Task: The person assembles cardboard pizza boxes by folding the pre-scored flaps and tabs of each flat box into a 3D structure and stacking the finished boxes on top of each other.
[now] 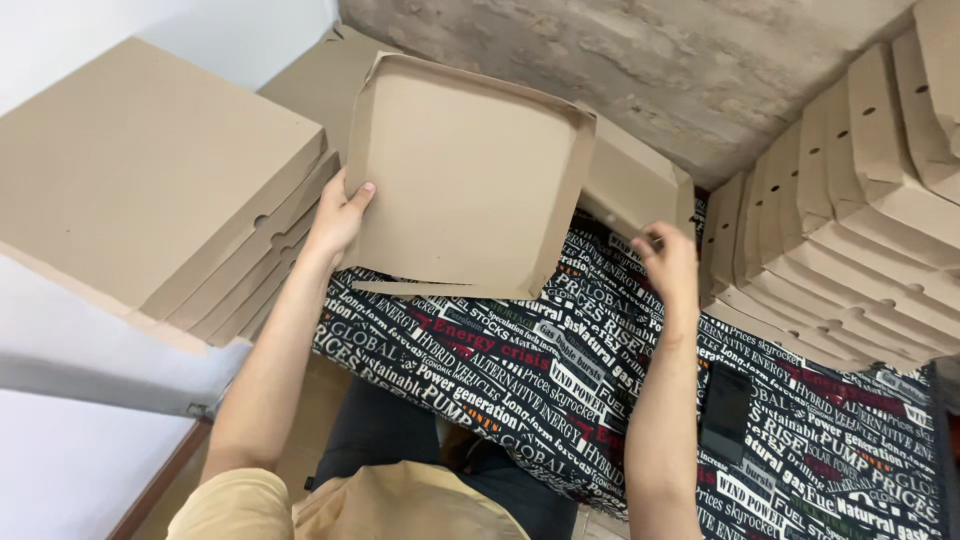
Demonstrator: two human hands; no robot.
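Rough grey concrete floor fills the top of the view; white wall at upper left. Below it, a surface draped in black cloth printed all over with white and red lettering.

Left hand — fingers closed on the left edge of an open pizza box, thumb on the inner face. Box is plain brown cardboard, square, shallow walls folded up, tilted toward the camera, held above the cloth; its lower flap hangs loose. Its lid angles away behind the right wall.

Right hand — blurred, fingers loosely spread, just beside the box's lower right corner; cannot tell whether it touches the cardboard.

Stack of closed boxes at left, same brown, small round holes in the side walls, lying flat. Row of folded boxes at right, leaning one on another, also holed. Dark flat phone lies on the cloth near the right forearm.
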